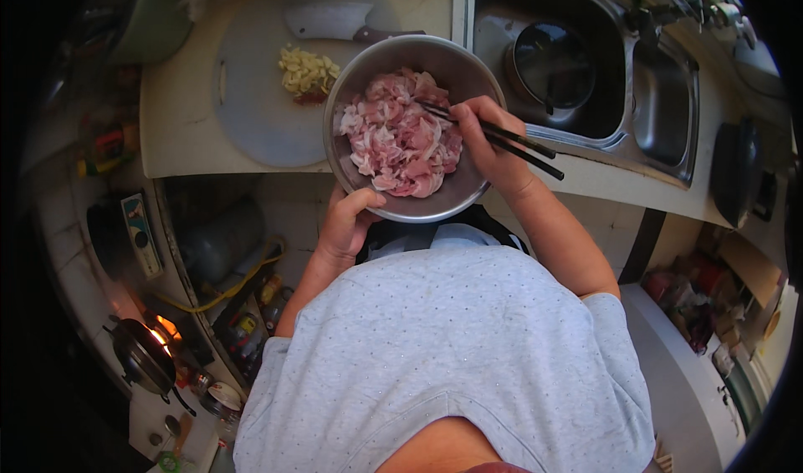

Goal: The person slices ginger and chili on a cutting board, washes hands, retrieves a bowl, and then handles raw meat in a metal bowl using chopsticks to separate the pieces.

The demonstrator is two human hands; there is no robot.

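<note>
My left hand grips the near rim of a stainless steel bowl, its thumb over the edge and the fingers hidden beneath. Sliced raw meat, pink with pale fat, fills much of the bowl. Over the bowl's right side, my right hand holds a pair of dark chopsticks. Their tips touch the meat near its upper middle. Behind the bowl, to the left, chopped garlic lies on a round cutting board with a small reddish-brown heap beside it.
A cleaver lies at the board's far side. Right of the bowl is a steel sink holding a lidded pot. At lower left, a wok sits over a lit burner flame. A gas cylinder stands under the counter.
</note>
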